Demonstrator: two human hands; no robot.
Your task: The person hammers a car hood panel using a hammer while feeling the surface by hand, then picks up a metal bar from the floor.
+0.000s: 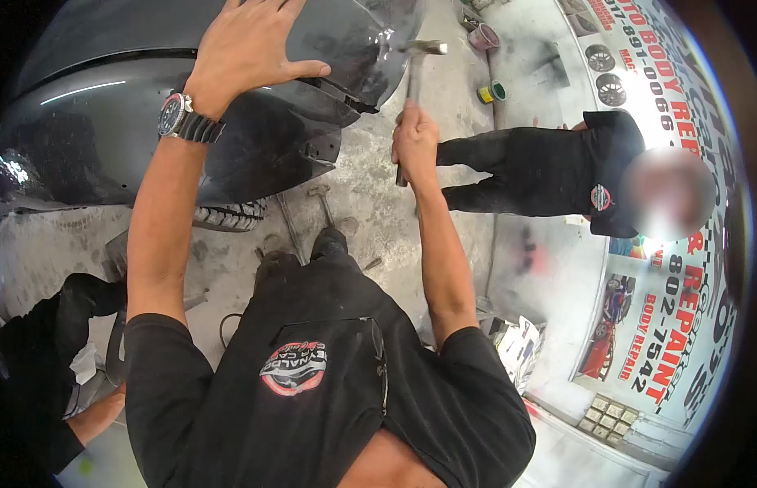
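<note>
My left hand (247, 47), with a watch (179, 118) on its wrist, lies flat on a dark grey car body panel (346, 37). Its thumb points right and its fingers run past the top of the view. My right hand (417, 140) is wrapped round the handle of a hammer (426, 48), whose metal head is up beside the panel's right edge. Whether the head touches the panel I cannot tell. Below a dark gap sits another dark panel (256, 154) with a ragged right end.
A co-worker (541, 171) stands at the right, and another person (37, 366) is low at the left. Another hammer (320, 193) is near my feet. A tire (232, 216) shows under the car. A green can (492, 92) and reddish bucket (482, 37) stand by the wall.
</note>
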